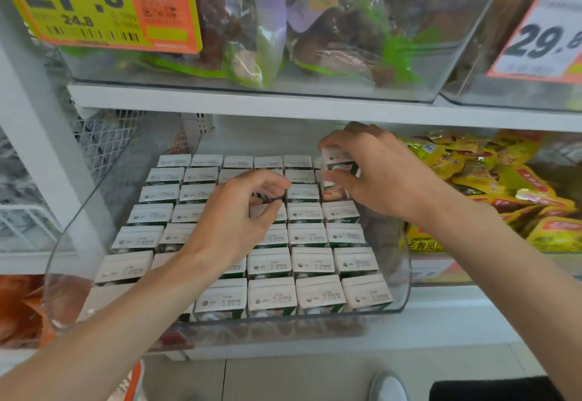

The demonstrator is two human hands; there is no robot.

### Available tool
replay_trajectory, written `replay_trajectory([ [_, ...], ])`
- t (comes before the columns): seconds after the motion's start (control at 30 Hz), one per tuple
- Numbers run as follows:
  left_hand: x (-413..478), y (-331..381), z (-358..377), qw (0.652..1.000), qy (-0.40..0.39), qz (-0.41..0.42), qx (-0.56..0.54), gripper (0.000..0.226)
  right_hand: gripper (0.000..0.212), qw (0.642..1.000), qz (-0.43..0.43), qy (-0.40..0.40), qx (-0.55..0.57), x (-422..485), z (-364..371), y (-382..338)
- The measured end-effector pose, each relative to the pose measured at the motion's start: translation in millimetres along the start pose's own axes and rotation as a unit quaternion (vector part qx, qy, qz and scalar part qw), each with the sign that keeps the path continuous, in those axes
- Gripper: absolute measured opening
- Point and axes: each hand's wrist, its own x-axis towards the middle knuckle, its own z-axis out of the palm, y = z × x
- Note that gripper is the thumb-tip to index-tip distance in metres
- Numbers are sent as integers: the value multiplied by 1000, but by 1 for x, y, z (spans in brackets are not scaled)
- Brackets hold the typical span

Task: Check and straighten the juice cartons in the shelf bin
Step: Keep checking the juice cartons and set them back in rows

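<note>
While the right hand (pixel 384 174) grips one raised carton (pixel 338 164) at the back right corner of the shelf bin (pixel 407 262), the left hand (pixel 233 215) works over the middle rows. The raised carton stands above its neighbours, tilted, with fingers over its top and the thumb on its near face; most of its print is covered. The left hand's fingers are curled, and thumb and forefinger pinch a middle carton (pixel 266 199). Only a dark, striped strip of that carton shows between them; its tilt cannot be determined.

The juice cartons (pixel 311 262) fill the clear bin in straight rows, white tops up. The left forearm hides several cartons in the left-centre rows. Date print on the tops is too small to read. The curved front wall of the bin blurs the lowest row.

Above, a second clear bin holds green and purple bags (pixel 252 23), partly covered by a yellow price tag (pixel 78 1) reading 21.8. A white price tag (pixel 548 38) at upper right is cut off by the frame edge. Yellow packets (pixel 472 174) lie just beside the bin on the right; their lettering is unclear. Orange packets (pixel 19 306) at lower left are blurred. A shoe (pixel 389 388) shows at the bottom edge, cut off.
</note>
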Motion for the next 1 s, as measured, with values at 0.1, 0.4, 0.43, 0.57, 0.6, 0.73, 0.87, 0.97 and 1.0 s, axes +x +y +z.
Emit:
replay_trajectory([
  [0.1,0,0,1,1000,-1,2,5,30,46,1000,1,-8,-2,4,-3,3],
  [0.4,-1,3,-2,1000,-2,-1,18,29,47,993,0,-107,-53,11,15,3],
  [0.43,-1,3,-3,1000,-2,-2,18,29,46,990,9,-126,-61,13,17,3],
  [0.57,-2,4,-6,1000,-2,-6,12,29,45,981,28,-176,-75,21,17,6],
  [0.6,-3,4,-8,1000,-1,-7,9,29,41,979,29,-185,-74,22,17,7],
  [0.73,-4,4,-12,1000,1,-12,-3,29,28,983,35,-175,-46,29,17,10],
  [0.87,-6,4,-14,1000,0,-13,-7,28,30,985,26,-160,-52,44,24,12],
  [0.97,-6,3,-16,1000,0,-12,-5,28,27,980,25,-188,-60,54,28,15],
  [1.0,-5,3,-16,1000,0,-12,-6,28,27,979,24,-195,-55,56,27,15],
])
